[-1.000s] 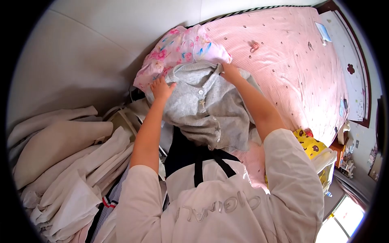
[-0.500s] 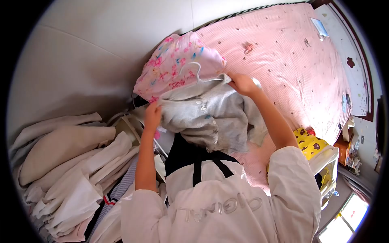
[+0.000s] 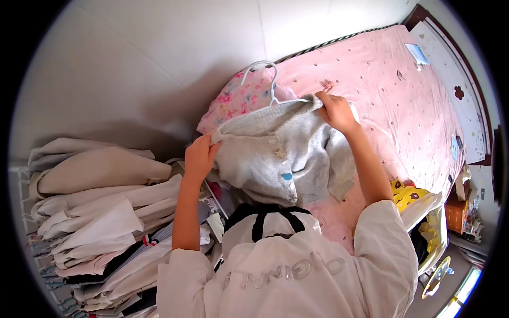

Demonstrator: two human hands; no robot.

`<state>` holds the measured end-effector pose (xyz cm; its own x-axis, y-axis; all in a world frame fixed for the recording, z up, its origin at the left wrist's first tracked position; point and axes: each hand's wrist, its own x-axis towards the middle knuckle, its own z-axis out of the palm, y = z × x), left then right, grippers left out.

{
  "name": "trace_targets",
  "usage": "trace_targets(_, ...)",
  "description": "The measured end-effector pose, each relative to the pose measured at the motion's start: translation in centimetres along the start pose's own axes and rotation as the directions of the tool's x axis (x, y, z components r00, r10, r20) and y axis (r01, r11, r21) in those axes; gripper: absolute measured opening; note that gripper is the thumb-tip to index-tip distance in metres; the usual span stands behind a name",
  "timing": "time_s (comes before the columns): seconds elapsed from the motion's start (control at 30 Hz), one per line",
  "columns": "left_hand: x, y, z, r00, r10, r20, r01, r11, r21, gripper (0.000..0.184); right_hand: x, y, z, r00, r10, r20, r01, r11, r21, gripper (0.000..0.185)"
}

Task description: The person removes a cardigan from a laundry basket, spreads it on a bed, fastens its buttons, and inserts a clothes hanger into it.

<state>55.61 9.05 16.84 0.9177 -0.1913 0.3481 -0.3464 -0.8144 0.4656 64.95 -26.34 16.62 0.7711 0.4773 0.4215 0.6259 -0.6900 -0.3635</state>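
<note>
L hand (image 3: 199, 156) & R hand (image 3: 336, 111) were closed on opposite shoulders of the grey cardigan (image 3: 260, 164), well apart, so the neckline spread and stayed supported. White hanger (image 3: 274, 85) sat btwn them, hook up, clear of the knit; bed (image 3: 366, 69) lay beyond R hand.

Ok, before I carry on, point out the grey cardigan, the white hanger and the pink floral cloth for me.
Grey cardigan (image 3: 252, 161): head view, on its buttoned front, left of the buttons in the picture.
White hanger (image 3: 262, 62): head view, top curve of its hook.
Pink floral cloth (image 3: 229, 110): head view, its patterned surface.
</note>
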Motion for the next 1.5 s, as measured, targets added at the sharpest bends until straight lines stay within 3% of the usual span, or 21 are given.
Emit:
trace_targets(0.13, -0.2, 3.1, -3.0, 0.997, -0.079, 0.009, 0.078, 0.996, 0.042, 0.026, 1.7, -2.7, -2.3, 0.996, -0.064, -0.055, 0.063, 0.998, -0.018, 0.022)
trace_targets(0.2, -1.2, 2.8, -4.5, 0.996, -0.021, -0.087, 0.030, 0.995, 0.099, 0.025, 2.5, -4.2, -2.9, 0.988, -0.118, -0.096, 0.116, 0.993, -0.019, 0.022)
trace_targets(0.3, -4.1, 2.3, -6.7, 0.978, 0.027, -0.205, 0.004, 0.988, 0.152, 0.023, 3.7, -6.6, -3.4, 0.986, -0.167, -0.027, 0.167, 0.986, -0.003, 0.021)
trace_targets(0.53, -13.9, 3.1, -9.0, 0.919, -0.016, -0.393, 0.118, 0.965, 0.235, 0.021, 3.7, -11.6, -3.3, 0.959, -0.214, 0.184, 0.186, 0.970, 0.157, 0.020)
trace_targets(0.67, -19.5, 5.9, -12.6, 0.876, -0.016, -0.482, 0.172, 0.944, 0.281, 0.024, 1.3, -16.8, -6.2, 0.953, -0.286, 0.103, 0.240, 0.916, 0.321, 0.019)
trace_targets(0.73, -22.1, 6.6, -13.5, 0.861, -0.101, -0.499, 0.257, 0.933, 0.254, 0.026, 1.3, -18.2, -6.6, 0.929, -0.367, 0.042, 0.356, 0.921, 0.160, 0.017)
trace_targets(0.8, -23.9, 7.3, -12.6, 0.844, -0.196, -0.499, 0.330, 0.923, 0.198, 0.028, 1.0, -19.9, -6.2, 0.906, -0.380, 0.187, 0.372, 0.925, 0.076, 0.016)
trace_targets(0.87, -25.4, 8.8, -13.2, 0.832, -0.227, -0.506, 0.353, 0.920, 0.167, 0.029, -1.2, -21.2, -7.6, 0.882, -0.443, 0.158, 0.417, 0.892, 0.175, 0.014)
trace_targets(0.9, -26.6, 10.3, -13.7, 0.829, -0.112, -0.548, 0.279, 0.932, 0.231, 0.029, -1.3, -21.6, -8.3, 0.868, -0.481, 0.126, 0.449, 0.867, 0.216, 0.013)
trace_targets(1.0, -28.4, 13.8, -14.0, 0.800, -0.043, -0.598, 0.207, 0.956, 0.209, 0.029, -3.1, -23.6, -11.0, 0.896, -0.423, 0.137, 0.363, 0.874, 0.323, 0.013)
trace_targets(1.07, -29.4, 15.1, -14.2, 0.787, -0.084, -0.611, 0.225, 0.962, 0.158, 0.027, -3.5, -23.5, -11.1, 0.923, -0.343, 0.175, 0.270, 0.901, 0.341, 0.012)
trace_targets(1.13, -29.7, 16.5, -15.0, 0.764, -0.117, -0.634, 0.235, 0.966, 0.105, 0.026, -4.0, -24.2, -12.2, 0.913, -0.351, 0.207, 0.280, 0.910, 0.305, 0.020)
trace_targets(1.23, -31.1, 18.4, -16.0, 0.732, -0.029, -0.681, 0.233, 0.949, 0.210, 0.025, -5.3, -25.9, -15.0, 0.810, -0.537, 0.235, 0.355, 0.768, 0.533, 0.023)
trace_targets(1.33, -33.5, 20.4, -16.2, 0.718, -0.032, -0.695, 0.252, 0.943, 0.218, 0.027, -6.2, -26.8, -17.6, 0.716, -0.538, 0.444, 0.319, 0.819, 0.477, 0.024)
trace_targets(1.43, -35.8, 23.3, -15.7, 0.712, -0.093, -0.696, 0.277, 0.948, 0.157, 0.030, -7.4, -27.4, -19.2, 0.588, -0.589, 0.555, 0.312, 0.798, 0.516, 0.027)
trace_targets(1.5, -37.0, 24.8, -13.9, 0.711, -0.030, -0.703, 0.252, 0.944, 0.214, 0.031, -7.7, -27.2, -20.4, 0.514, -0.555, 0.654, 0.273, 0.829, 0.488, 0.029)
